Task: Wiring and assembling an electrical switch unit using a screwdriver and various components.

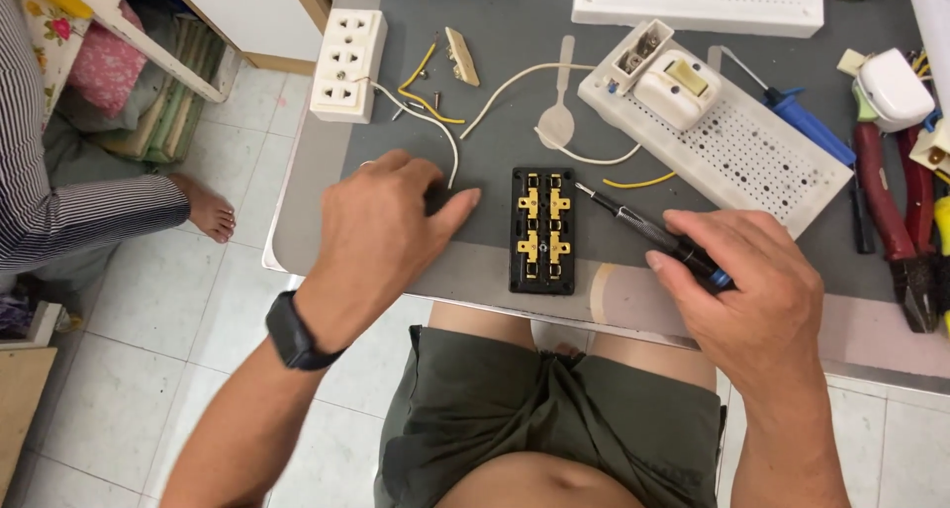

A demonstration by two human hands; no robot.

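Note:
A black socket base (542, 230) with brass contact strips lies face up near the front edge of the grey table top (495, 33). My right hand (747, 295) grips a small black screwdriver (638, 223) with a blue band, its tip pointing left toward the base's upper right corner. My left hand (386, 226) rests palm down on the table just left of the base, fingers curled over something small and dark that I cannot make out. A black watch sits on my left wrist.
A white three-outlet socket cover (347, 64) lies at the table's left edge, with white and yellow wires (427, 100) beside it. A white perforated board (737, 142) carrying a switch box sits right of centre. Red-handled pliers (896, 221) lie far right. A seated person's bare foot (208, 211) is at left.

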